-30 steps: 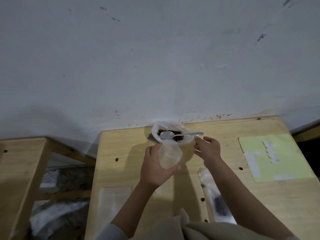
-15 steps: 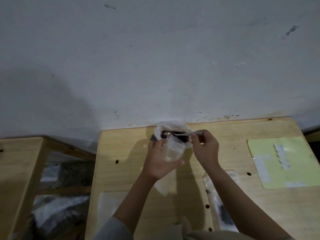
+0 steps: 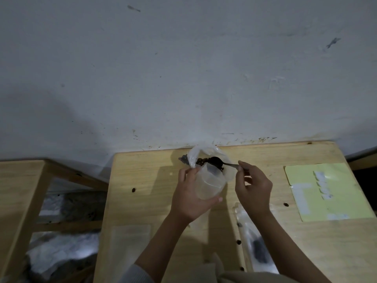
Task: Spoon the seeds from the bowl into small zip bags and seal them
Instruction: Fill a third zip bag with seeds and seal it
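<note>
- While the dim light blurs much, the wooden table [image 3: 306, 252] stands against a scuffed white wall [image 3: 183, 68], with a second wooden bench [image 3: 18, 190] to its left.
- On the table's right lies a yellow sheet [image 3: 336, 190] bearing pale strips.
- Near the front edge, beside the right forearm, lies a filled zip bag [image 3: 258, 248] with dark contents.
- At the far edge, by the wall, sits the plastic-lined bowl [image 3: 204, 153] of dark seeds [image 3: 203, 160].
- Her left hand [image 3: 189, 199] curls around an open, clear zip bag [image 3: 209, 183], held just in front of the bowl.
- Her right hand [image 3: 253, 190] pinches the handle of a spoon [image 3: 226, 163]; its heaped scoop hovers at the bag's mouth.
</note>
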The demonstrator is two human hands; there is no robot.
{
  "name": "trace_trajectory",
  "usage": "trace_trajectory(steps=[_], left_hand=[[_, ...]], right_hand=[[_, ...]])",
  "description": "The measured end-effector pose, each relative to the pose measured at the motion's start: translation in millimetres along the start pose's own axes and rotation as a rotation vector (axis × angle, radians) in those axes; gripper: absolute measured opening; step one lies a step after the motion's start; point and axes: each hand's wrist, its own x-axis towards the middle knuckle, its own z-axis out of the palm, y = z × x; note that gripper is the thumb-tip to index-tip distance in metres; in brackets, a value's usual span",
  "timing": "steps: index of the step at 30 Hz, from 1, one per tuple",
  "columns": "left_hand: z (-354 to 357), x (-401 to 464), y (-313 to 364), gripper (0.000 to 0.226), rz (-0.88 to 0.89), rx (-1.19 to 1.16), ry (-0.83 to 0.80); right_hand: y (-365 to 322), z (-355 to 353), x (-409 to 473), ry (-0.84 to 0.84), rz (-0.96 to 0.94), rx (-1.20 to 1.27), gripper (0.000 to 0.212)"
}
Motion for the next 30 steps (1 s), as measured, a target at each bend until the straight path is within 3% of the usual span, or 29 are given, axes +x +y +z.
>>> trace_trajectory(steps=[5, 9, 15, 30], left_hand=[[1, -1, -2, 0.102, -0.003, 0.014, -0.041], [-2, 0, -6, 0.101, -0.018, 0.019, -0.056], [-4, 2, -10, 0.106, -0.062, 0.029, -0.042], [-18, -5, -14, 0.102, -0.067, 0.108, -0.024]], right_hand=[[-3, 19, -6, 0.072, 0.685, 0.223, 0.021], [-1, 28, 0, 0.067, 0.950, 0.393, 0.018], [-6, 30, 9, 0.090, 1.016, 0.510, 0.012], [-15, -9, 24, 0.108, 0.892, 0.576, 0.009]])
